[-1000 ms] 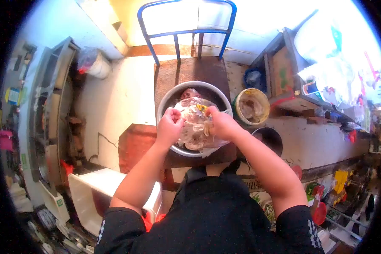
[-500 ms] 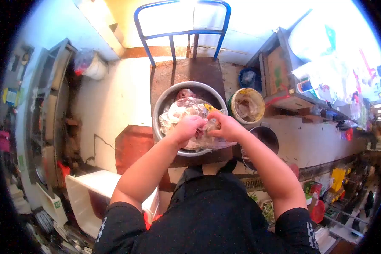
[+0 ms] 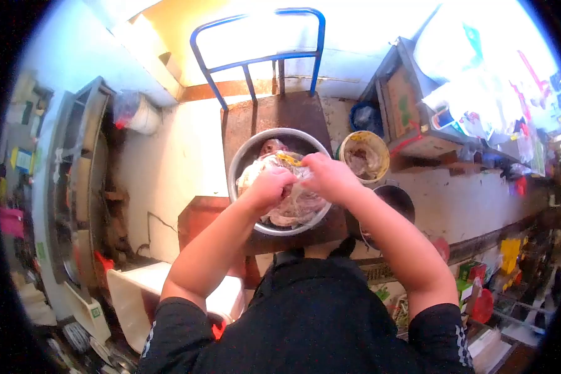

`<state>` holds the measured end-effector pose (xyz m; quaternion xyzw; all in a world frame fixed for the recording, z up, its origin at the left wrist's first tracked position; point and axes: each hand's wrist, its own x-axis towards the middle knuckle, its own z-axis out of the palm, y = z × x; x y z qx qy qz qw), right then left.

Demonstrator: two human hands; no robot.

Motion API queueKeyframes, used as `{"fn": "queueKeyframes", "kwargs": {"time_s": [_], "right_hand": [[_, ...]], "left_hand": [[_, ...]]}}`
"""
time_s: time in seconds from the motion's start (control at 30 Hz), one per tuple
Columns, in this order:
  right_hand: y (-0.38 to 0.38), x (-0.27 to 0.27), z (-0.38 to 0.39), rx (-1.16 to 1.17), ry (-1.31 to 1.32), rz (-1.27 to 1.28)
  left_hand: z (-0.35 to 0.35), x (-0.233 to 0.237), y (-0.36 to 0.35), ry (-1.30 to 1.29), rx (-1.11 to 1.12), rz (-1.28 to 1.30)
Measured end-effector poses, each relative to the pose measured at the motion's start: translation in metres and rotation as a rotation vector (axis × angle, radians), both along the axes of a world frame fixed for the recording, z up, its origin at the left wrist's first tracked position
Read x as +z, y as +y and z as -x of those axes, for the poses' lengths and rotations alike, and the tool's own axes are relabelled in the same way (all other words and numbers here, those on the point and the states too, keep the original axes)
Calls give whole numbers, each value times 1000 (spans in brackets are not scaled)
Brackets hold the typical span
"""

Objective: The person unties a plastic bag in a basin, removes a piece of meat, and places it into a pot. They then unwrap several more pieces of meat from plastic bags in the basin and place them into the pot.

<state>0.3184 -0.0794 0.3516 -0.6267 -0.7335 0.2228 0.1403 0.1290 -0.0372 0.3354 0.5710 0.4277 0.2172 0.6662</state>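
Note:
Both hands are over a round metal basin [image 3: 232, 177]. Inside it lie crumpled clear plastic bags with pale and pinkish contents, and a dark red wrapped lump [image 3: 272, 148] near the far rim. My left hand [image 3: 272, 187] is closed, its fingers pinched on a clear plastic bag [image 3: 302, 202]. Opposite it, my right hand [image 3: 331, 179] has its fingers bent round the same bag's upper part, beside a yellow printed patch. What the bag holds is hard to make out, and the fingertips are partly hidden.
Beneath the basin is a brown platform [image 3: 265, 115] with a blue tubular frame [image 3: 249, 61]. To its right stand a yellowish bucket [image 3: 388, 163] with plastic inside and a dark pot [image 3: 400, 202]. A white plastic bin [image 3: 131, 293] lies at lower left. Shelving [image 3: 84, 162] lines the left.
My right hand has moved up and the bag between my hands has shifted. Loose plastic that hung over the basin's right rim is now inside. The view has tilted slightly.

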Motion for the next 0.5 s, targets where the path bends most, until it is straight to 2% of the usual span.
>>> {"fn": "queueKeyframes", "kwargs": {"time_s": [0.07, 0.1, 0.17, 0.2, 0.23, 0.3, 0.33, 0.4, 0.43, 0.5], "right_hand": [[2, 4, 16, 144, -75, 126], [5, -6, 21, 143, -71, 123], [12, -40, 30, 313, -179, 94], [13, -44, 34, 304, -224, 83], [15, -31, 37, 309, -222, 83], [19, -6, 39, 425, -366, 288], [20, -13, 39, 428, -369, 286], [21, -31, 37, 432, -212, 305], [20, -35, 34, 438, -217, 306], [18, -35, 29, 327, 47, 416]], "left_hand": [[5, 8, 4, -4, 35, 417], [5, 15, 3, 0, 35, 414], [5, 26, -1, -56, 104, 319], [11, 22, 1, -54, 110, 318], [18, 16, 4, -65, 90, 318], [25, 12, 4, -79, 71, 320], [25, 14, 3, -77, 92, 354], [29, 12, 1, -79, 117, 387], [33, 6, 0, -130, 117, 401], [37, 5, -3, -184, 122, 417]]}}
